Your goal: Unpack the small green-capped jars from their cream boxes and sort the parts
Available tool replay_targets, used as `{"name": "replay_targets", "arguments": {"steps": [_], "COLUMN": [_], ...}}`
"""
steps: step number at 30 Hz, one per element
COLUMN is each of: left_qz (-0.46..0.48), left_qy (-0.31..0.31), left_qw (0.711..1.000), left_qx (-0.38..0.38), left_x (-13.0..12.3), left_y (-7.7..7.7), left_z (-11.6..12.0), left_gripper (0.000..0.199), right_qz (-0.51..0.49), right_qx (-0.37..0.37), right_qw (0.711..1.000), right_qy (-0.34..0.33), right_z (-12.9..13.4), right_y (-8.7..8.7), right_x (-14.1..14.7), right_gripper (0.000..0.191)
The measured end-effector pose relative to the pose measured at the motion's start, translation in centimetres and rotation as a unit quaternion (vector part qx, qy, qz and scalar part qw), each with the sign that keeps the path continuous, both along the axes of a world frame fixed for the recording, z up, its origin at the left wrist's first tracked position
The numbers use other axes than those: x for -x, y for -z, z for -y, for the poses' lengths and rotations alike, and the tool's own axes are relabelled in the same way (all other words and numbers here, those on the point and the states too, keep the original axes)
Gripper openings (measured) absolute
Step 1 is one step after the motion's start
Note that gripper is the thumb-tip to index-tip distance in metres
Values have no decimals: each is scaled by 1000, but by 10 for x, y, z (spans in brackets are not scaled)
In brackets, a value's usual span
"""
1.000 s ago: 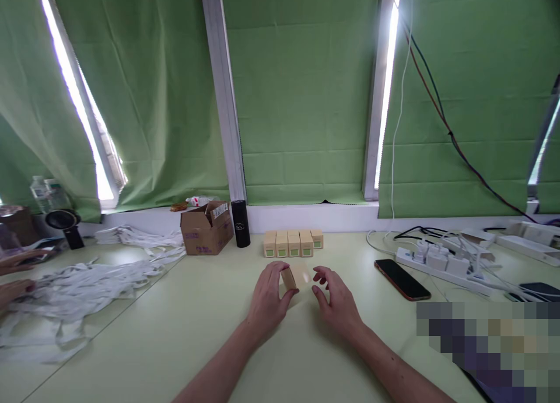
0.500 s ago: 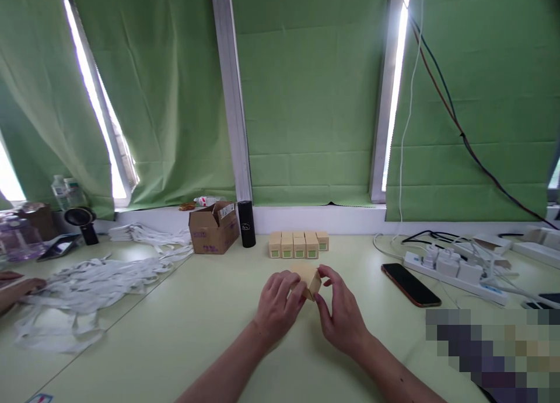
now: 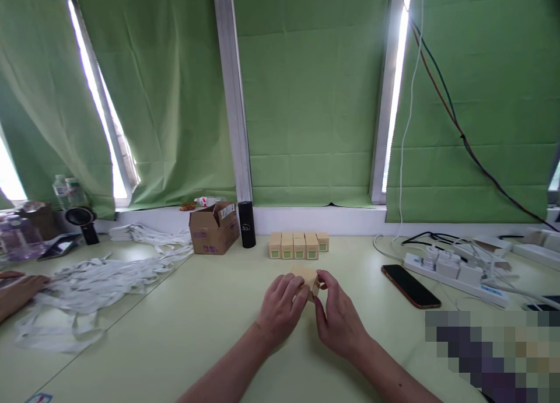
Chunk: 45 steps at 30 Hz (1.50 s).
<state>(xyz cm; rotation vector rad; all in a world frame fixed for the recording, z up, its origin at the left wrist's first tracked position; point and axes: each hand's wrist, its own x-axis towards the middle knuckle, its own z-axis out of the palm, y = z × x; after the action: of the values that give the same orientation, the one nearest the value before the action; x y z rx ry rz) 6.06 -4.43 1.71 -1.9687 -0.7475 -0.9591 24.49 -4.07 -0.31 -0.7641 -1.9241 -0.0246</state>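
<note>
A small tan cardboard box is held just above or on the pale table, in front of the row of boxes. My left hand wraps round its left side, thumb at the near face. At its right end, the thumb and fingers of my right hand pinch the edge. Behind it stand several similar small boxes with green-and-white labels, lined up side by side. The inside of the held box is hidden.
Beyond on the left are an open brown carton and a black cylinder. White straps lie left, beside another person's hand. A phone and a power strip lie right.
My right hand has closed in slightly on the held box's right end. The other person's hand has shifted slightly to the right.
</note>
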Motion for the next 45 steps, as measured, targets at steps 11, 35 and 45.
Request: {"name": "replay_targets", "arguments": {"steps": [11, 35, 45], "left_qz": [41, 75, 117], "left_qy": [-12, 15, 39], "left_qw": [991, 974, 955], "left_qx": [124, 215, 270], "left_x": [-2, -3, 2], "left_y": [5, 2, 6], "left_z": [-3, 4, 3], "left_gripper": [30, 36, 49], "right_qz": [-34, -17, -90], "right_qx": [21, 26, 104], "right_qw": [999, 999, 990], "right_qy": [15, 21, 0], "right_z": [-10, -8, -10], "right_y": [5, 4, -2], "right_x": [-1, 0, -5], "right_gripper": [45, 40, 29]}}
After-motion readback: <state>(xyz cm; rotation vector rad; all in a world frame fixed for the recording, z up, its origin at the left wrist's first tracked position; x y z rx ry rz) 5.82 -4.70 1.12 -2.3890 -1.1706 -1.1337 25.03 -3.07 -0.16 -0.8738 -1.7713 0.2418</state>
